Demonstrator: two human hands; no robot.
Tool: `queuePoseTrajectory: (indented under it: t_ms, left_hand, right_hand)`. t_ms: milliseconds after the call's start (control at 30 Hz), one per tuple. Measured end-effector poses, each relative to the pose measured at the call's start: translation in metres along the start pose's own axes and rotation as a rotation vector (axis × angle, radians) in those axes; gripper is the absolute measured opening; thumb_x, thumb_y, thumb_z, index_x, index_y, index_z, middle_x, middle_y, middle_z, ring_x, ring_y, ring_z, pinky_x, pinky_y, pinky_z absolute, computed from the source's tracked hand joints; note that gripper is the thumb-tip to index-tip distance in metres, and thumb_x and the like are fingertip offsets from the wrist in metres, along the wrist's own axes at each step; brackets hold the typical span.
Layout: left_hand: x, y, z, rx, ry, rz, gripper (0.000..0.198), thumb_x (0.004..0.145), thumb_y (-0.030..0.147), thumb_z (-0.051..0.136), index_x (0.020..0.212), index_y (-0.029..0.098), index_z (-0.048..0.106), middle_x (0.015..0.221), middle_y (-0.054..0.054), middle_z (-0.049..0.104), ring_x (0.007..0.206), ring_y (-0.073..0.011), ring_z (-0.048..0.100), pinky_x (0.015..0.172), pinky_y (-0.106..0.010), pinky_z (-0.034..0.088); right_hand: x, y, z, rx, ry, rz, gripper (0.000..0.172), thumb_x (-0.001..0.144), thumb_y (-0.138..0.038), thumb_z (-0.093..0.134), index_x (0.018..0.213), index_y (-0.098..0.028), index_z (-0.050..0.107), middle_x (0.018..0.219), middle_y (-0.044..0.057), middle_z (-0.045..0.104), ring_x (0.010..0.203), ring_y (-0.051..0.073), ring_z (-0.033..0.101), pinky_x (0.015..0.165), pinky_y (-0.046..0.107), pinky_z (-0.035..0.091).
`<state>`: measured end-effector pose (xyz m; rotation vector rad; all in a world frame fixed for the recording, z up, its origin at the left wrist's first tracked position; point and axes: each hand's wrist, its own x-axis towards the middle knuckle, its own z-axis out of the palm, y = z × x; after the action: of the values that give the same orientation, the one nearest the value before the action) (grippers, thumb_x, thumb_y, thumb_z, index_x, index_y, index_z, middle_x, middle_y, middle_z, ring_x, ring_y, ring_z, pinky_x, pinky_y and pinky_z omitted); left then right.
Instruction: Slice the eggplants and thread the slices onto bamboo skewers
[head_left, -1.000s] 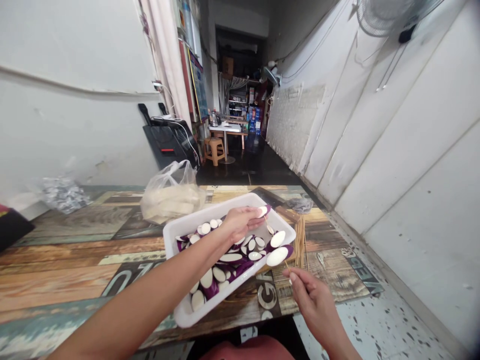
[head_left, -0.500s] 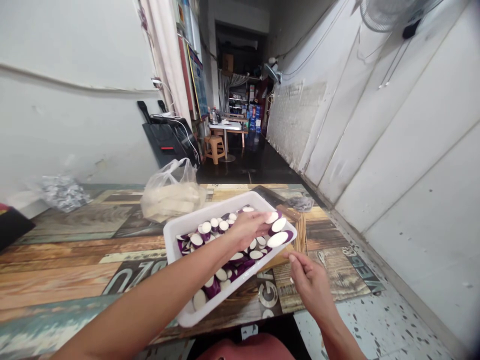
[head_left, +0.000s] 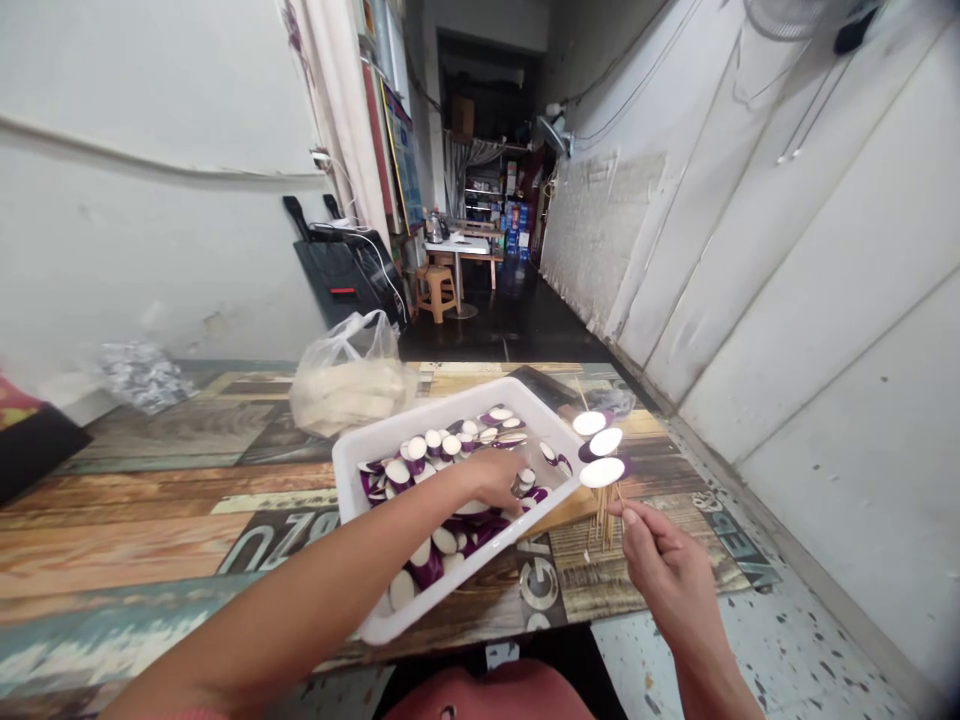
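My right hand (head_left: 667,550) pinches the lower end of a thin wooden skewer (head_left: 620,492), held up at the right of the tray. Three eggplant slices (head_left: 602,472), white with purple skin, are threaded along it. My left hand (head_left: 496,478) is down inside the white plastic tray (head_left: 375,630), over the cut eggplant pieces (head_left: 426,565). Its thumb and fingers are spread around the pieces; the fingertips are partly hidden. A slice lies close to the fingers, and I see no firm grip on it.
Loose skewers (head_left: 600,520) lie on the patterned wood table (head_left: 285,490) right of the tray. Behind the tray stands a clear plastic bag (head_left: 349,390) with pale contents. A dark flat object (head_left: 544,385) and a crumpled bag (head_left: 611,400) lie at the table's far right.
My left hand has let go of the slices on the skewer and moved down into the tray. My right hand has moved right and up a little, carrying the skewer out past the tray's rim.
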<state>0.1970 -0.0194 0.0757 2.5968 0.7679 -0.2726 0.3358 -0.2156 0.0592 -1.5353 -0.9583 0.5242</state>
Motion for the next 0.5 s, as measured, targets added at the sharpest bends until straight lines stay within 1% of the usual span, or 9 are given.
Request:
queuePoseTrajectory:
  t_ms: [67, 167, 200, 233, 333, 367, 433, 500]
  left_hand:
    - [0.002, -0.005, -0.002, -0.010, -0.049, -0.001, 0.070, 0.049, 0.039, 0.073, 0.114, 0.021, 0.056, 0.116, -0.010, 0.059, 0.102, -0.0293, 0.054, 0.084, -0.032, 0.041]
    - [0.005, -0.014, -0.004, -0.127, -0.110, 0.076, 0.080, 0.043, 0.035, 0.077, 0.118, 0.022, 0.054, 0.117, -0.009, 0.058, 0.104, -0.0292, 0.053, 0.086, -0.032, 0.040]
    - [0.006, -0.016, -0.004, -0.191, -0.097, 0.086, 0.080, 0.043, 0.032, 0.077, 0.119, 0.023, 0.054, 0.116, -0.007, 0.058, 0.103, -0.0285, 0.053, 0.085, -0.031, 0.040]
    - [0.007, -0.018, -0.004, -0.267, -0.056, 0.076, 0.076, 0.046, 0.031, 0.076, 0.118, 0.024, 0.055, 0.115, -0.006, 0.059, 0.102, -0.0276, 0.054, 0.083, -0.030, 0.041]
    - [0.010, -0.020, 0.000, -0.556, 0.156, -0.027, 0.058, 0.058, 0.030, 0.070, 0.114, 0.023, 0.058, 0.112, -0.006, 0.060, 0.098, -0.0243, 0.056, 0.076, -0.027, 0.044]
    - [0.011, -0.020, 0.001, -0.666, 0.192, -0.060, 0.054, 0.062, 0.030, 0.067, 0.114, 0.023, 0.058, 0.110, -0.007, 0.061, 0.094, -0.0228, 0.058, 0.073, -0.026, 0.045]
    - [0.013, -0.019, 0.003, -0.850, 0.188, -0.106, 0.053, 0.066, 0.031, 0.065, 0.118, 0.021, 0.055, 0.103, -0.007, 0.064, 0.083, -0.0197, 0.061, 0.065, -0.025, 0.046]
    - [0.014, -0.018, 0.003, -0.918, 0.180, -0.132, 0.052, 0.068, 0.033, 0.063, 0.118, 0.020, 0.055, 0.094, -0.007, 0.066, 0.075, -0.0179, 0.061, 0.058, -0.023, 0.045]
  right_hand:
    - [0.000, 0.003, 0.000, 0.024, -0.024, 0.048, 0.035, 0.082, -0.041, 0.051, 0.102, -0.013, 0.060, 0.052, -0.006, 0.031, 0.043, 0.007, 0.027, 0.037, 0.019, 0.021]
    - [0.001, 0.006, 0.000, 0.034, -0.016, 0.065, 0.037, 0.081, -0.043, 0.052, 0.102, -0.012, 0.060, 0.053, -0.006, 0.031, 0.043, 0.007, 0.026, 0.037, 0.019, 0.020]
    - [0.001, 0.006, 0.000, 0.039, -0.018, 0.068, 0.038, 0.081, -0.043, 0.052, 0.102, -0.012, 0.060, 0.052, -0.006, 0.030, 0.043, 0.007, 0.026, 0.037, 0.020, 0.020]
    - [0.001, 0.006, 0.000, 0.048, -0.019, 0.072, 0.039, 0.081, -0.044, 0.052, 0.102, -0.012, 0.059, 0.052, -0.007, 0.030, 0.043, 0.007, 0.026, 0.037, 0.020, 0.020]
    - [0.000, 0.005, 0.000, 0.073, -0.029, 0.081, 0.038, 0.081, -0.043, 0.053, 0.102, -0.012, 0.059, 0.052, -0.007, 0.029, 0.043, 0.007, 0.025, 0.038, 0.019, 0.019]
    - [0.000, 0.005, 0.000, 0.077, -0.032, 0.083, 0.038, 0.081, -0.043, 0.053, 0.102, -0.012, 0.058, 0.052, -0.007, 0.029, 0.043, 0.007, 0.024, 0.038, 0.019, 0.019]
    - [-0.001, 0.005, -0.001, 0.078, -0.041, 0.087, 0.037, 0.082, -0.042, 0.052, 0.103, -0.012, 0.058, 0.053, -0.007, 0.029, 0.044, 0.007, 0.024, 0.038, 0.019, 0.019]
    - [-0.001, 0.007, -0.002, 0.071, -0.046, 0.091, 0.036, 0.082, -0.041, 0.052, 0.104, -0.013, 0.057, 0.053, -0.007, 0.029, 0.044, 0.007, 0.025, 0.039, 0.019, 0.019]
